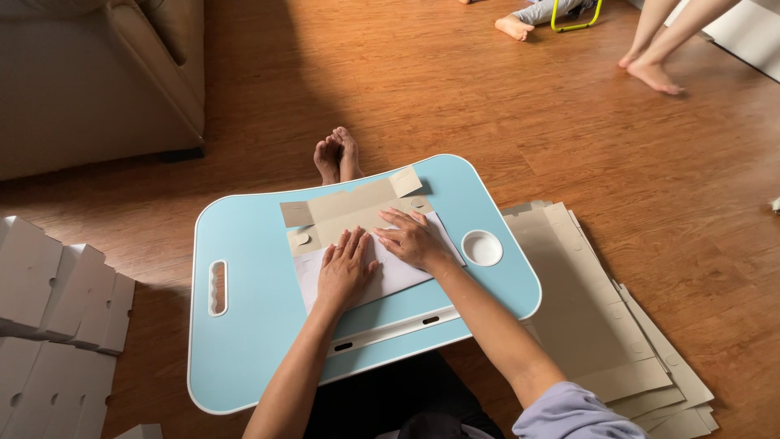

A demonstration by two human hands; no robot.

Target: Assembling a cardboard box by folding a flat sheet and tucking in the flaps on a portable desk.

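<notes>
Wooden floor [455, 97], blue lap tray [244, 325]: left hand [348, 272] and right hand [414, 240], both spread flat, are pressing cardboard sheet [357, 213] to crease it; spare stack [601, 325] lying at three o'clock.

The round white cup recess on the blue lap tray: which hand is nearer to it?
Right. The right hand lies flat on the cardboard sheet just beside the recess; the left hand presses the sheet farther away, toward the tray middle.

Light-blue lap tray [244, 325], flat cardboard box blank [357, 213] lying on it
</notes>
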